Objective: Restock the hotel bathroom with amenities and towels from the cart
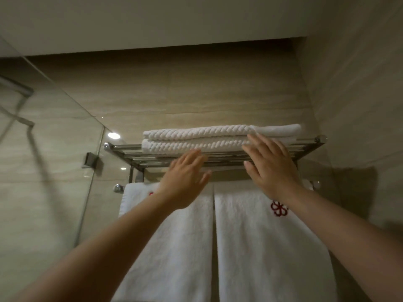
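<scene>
Hands [185, 182] [270, 168] reach flat toward folded towels [196, 139] on rack [122, 150].

Polished chrome rack [122, 149], nubby white cotton towels [196, 138], glossy tile [174, 94].

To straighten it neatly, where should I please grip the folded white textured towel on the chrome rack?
Probably along the front edge of the folded white textured towel, from the front, near both ends: it lies flat and wide on the chrome rack.
</scene>
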Action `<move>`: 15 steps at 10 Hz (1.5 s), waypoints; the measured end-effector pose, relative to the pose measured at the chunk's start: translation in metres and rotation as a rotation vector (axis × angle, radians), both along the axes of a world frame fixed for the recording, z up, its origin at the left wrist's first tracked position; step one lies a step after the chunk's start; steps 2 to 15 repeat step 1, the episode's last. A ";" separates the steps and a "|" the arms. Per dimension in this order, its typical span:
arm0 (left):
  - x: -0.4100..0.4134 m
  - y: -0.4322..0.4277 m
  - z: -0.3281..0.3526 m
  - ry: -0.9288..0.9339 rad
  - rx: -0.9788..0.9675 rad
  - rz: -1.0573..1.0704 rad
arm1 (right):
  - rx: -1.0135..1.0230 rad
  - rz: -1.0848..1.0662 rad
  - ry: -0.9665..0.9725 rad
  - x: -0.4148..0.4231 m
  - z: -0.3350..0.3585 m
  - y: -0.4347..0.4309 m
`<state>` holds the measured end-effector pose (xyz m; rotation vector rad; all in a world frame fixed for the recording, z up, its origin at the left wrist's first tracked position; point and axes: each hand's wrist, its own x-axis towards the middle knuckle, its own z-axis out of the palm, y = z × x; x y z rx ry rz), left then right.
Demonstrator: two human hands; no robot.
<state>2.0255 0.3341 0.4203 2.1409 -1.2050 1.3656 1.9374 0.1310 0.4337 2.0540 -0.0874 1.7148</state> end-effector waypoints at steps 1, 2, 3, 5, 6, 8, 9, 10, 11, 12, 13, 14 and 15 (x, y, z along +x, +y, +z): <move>-0.029 0.025 -0.012 0.336 0.146 -0.092 | 0.063 0.031 0.152 -0.020 -0.017 0.041; -0.029 0.025 -0.012 0.336 0.146 -0.092 | 0.063 0.031 0.152 -0.020 -0.017 0.041; -0.029 0.025 -0.012 0.336 0.146 -0.092 | 0.063 0.031 0.152 -0.020 -0.017 0.041; -0.029 0.025 -0.012 0.336 0.146 -0.092 | 0.063 0.031 0.152 -0.020 -0.017 0.041; -0.029 0.025 -0.012 0.336 0.146 -0.092 | 0.063 0.031 0.152 -0.020 -0.017 0.041; -0.029 0.025 -0.012 0.336 0.146 -0.092 | 0.063 0.031 0.152 -0.020 -0.017 0.041; -0.029 0.025 -0.012 0.336 0.146 -0.092 | 0.063 0.031 0.152 -0.020 -0.017 0.041; -0.029 0.025 -0.012 0.336 0.146 -0.092 | 0.063 0.031 0.152 -0.020 -0.017 0.041; -0.029 0.025 -0.012 0.336 0.146 -0.092 | 0.063 0.031 0.152 -0.020 -0.017 0.041; -0.029 0.025 -0.012 0.336 0.146 -0.092 | 0.063 0.031 0.152 -0.020 -0.017 0.041; -0.029 0.025 -0.012 0.336 0.146 -0.092 | 0.063 0.031 0.152 -0.020 -0.017 0.041; -0.029 0.025 -0.012 0.336 0.146 -0.092 | 0.063 0.031 0.152 -0.020 -0.017 0.041; -0.029 0.025 -0.012 0.336 0.146 -0.092 | 0.063 0.031 0.152 -0.020 -0.017 0.041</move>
